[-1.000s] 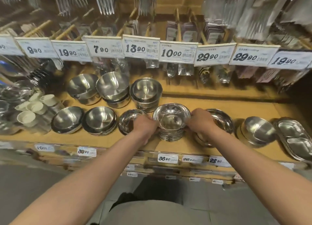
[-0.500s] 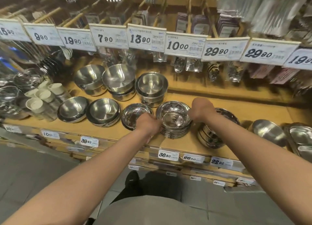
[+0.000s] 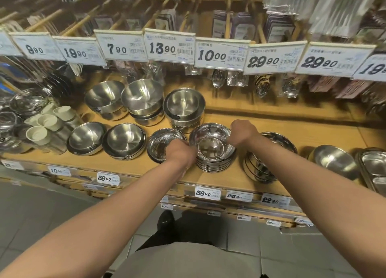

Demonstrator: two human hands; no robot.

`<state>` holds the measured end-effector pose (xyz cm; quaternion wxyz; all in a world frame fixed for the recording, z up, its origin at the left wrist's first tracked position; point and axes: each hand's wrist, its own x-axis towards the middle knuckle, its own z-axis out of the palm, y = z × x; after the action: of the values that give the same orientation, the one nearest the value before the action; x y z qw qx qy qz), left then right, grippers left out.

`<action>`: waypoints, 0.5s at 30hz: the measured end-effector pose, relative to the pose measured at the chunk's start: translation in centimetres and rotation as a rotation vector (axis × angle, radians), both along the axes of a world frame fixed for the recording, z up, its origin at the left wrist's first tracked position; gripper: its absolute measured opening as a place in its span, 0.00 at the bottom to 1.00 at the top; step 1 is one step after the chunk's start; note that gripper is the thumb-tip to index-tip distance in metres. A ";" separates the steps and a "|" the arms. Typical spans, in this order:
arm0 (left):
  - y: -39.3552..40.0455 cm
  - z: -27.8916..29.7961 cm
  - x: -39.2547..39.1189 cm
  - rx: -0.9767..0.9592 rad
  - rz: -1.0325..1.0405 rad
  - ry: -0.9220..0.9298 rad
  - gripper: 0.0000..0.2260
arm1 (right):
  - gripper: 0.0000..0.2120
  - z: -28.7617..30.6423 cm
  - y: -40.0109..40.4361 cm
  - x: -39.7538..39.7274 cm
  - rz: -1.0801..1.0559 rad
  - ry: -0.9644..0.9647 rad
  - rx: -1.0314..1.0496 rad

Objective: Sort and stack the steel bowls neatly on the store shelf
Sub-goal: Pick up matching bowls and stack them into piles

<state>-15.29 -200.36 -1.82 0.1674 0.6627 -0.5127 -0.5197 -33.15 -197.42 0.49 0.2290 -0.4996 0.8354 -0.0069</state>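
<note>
Near the shelf (image 3: 225, 174) front edge, the left hand (image 3: 181, 152) and right hand (image 3: 242, 131) flank the centre bowl stack (image 3: 213, 150), fingers curled onto its rim on both sides, so prob. squaring up the pile w/ a small bowl nested on top. Next: seat it level, w/o bumping the neighbour stack (image 3: 263, 165). Farther back, taller bowl stacks (image 3: 183, 108) sit toward the shelf rear.
</note>
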 end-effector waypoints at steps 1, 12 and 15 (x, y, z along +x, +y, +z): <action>0.0 0.0 -0.1 0.000 0.007 0.002 0.06 | 0.15 0.1 0.0 0.0 0.000 0.011 0.004; -0.5 0.8 -0.9 -0.033 -0.040 -0.046 0.06 | 0.17 0.1 0.9 0.1 -0.081 0.081 -0.090; -1.2 1.4 -0.7 -0.051 -0.064 -0.058 0.04 | 0.17 0.2 1.4 0.6 -0.150 0.049 -0.141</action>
<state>-16.00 -201.56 -0.38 0.1526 0.6562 -0.5512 -0.4922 -32.60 -195.97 0.64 0.1717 -0.4503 0.8734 -0.0706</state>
